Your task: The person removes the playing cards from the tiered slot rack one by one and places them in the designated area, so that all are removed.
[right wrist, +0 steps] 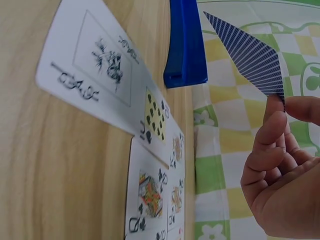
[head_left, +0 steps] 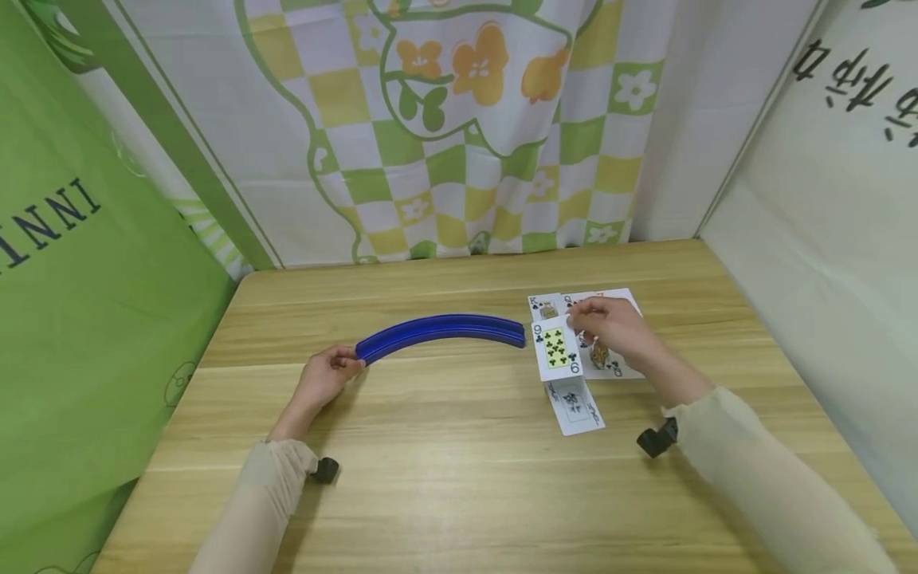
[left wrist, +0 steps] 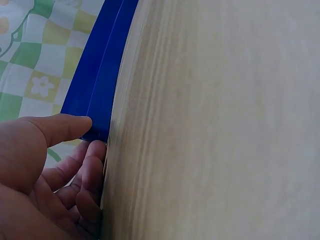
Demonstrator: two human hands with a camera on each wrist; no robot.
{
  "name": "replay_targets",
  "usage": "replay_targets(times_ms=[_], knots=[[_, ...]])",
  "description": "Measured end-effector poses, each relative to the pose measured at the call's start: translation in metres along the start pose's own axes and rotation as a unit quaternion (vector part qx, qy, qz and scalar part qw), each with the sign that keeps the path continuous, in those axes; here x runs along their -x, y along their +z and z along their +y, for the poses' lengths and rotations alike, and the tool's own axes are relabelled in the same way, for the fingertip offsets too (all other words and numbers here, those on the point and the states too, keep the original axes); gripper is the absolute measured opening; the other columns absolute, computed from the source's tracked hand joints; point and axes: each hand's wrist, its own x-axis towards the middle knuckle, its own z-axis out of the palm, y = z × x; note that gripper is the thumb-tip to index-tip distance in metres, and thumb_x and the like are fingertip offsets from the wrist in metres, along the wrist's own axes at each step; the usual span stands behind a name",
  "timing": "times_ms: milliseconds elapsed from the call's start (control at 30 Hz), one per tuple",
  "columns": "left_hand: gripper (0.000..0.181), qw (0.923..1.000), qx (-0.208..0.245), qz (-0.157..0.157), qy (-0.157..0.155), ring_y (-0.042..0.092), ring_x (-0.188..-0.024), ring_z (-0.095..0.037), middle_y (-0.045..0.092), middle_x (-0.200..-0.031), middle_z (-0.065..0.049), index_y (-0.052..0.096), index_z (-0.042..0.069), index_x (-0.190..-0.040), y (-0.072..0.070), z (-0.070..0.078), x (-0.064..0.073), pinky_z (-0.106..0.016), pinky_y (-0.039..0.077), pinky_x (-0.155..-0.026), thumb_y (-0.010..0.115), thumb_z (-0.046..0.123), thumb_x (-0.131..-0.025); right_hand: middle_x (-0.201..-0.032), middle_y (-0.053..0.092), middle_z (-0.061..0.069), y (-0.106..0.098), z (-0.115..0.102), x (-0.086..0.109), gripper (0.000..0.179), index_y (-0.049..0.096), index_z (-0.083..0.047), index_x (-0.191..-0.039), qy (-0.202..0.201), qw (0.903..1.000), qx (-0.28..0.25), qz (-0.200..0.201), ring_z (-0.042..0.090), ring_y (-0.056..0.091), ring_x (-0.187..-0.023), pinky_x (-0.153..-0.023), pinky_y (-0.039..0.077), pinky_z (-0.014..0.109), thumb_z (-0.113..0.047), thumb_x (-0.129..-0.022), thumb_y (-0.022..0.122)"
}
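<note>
A curved blue playing-card holder (head_left: 441, 327) lies across the table. Its left end is between the thumb and fingers of my left hand (head_left: 328, 379); the left wrist view shows the thumb over the blue end (left wrist: 100, 100). Raised above the other cards, a nine of clubs (head_left: 555, 348) is pinched at one corner by my right hand (head_left: 613, 327). The right wrist view shows this card's striped blue back (right wrist: 252, 55). Beneath it are face-up cards: a joker (right wrist: 100, 62), a ten of spades (right wrist: 155, 117), a queen of clubs (right wrist: 150, 192) and others partly covered.
The wooden table (head_left: 445, 478) ends at the back against a checked curtain (head_left: 459, 183). A green cloth (head_left: 100, 263) hangs on the left and a white one (head_left: 810, 207) with dark lettering on the right.
</note>
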Motion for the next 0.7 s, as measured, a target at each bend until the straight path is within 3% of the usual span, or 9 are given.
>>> replay_targets(times_ms=[300, 700], knots=[[0.038, 1.0000, 0.006, -0.002, -0.003, 0.060, -0.093, -0.022, 0.067, -0.109, -0.014, 0.063, 0.005, -0.125, 0.000, 0.000, 0.000, -0.026, 0.047, -0.072, 0.066, 0.029, -0.095, -0.093, 0.069, -0.009, -0.008, 0.010, 0.008, 0.037, 0.060, 0.003, -0.123, 0.005, 0.9999, -0.014, -0.003, 0.010, 0.060, -0.073, -0.060, 0.046, 0.023, -0.023, -0.097, 0.063], [0.038, 0.9998, 0.022, -0.005, -0.002, 0.061, -0.097, -0.024, 0.067, -0.111, -0.015, 0.062, 0.004, -0.126, -0.002, 0.004, 0.005, -0.026, 0.048, -0.075, 0.065, 0.027, -0.096, -0.078, 0.066, -0.010, -0.014, 0.020, 0.014, 0.040, 0.058, 0.003, -0.126, 0.035, 0.9994, -0.009, -0.003, 0.012, 0.062, -0.073, -0.059, 0.045, 0.023, -0.024, -0.097, 0.062]])
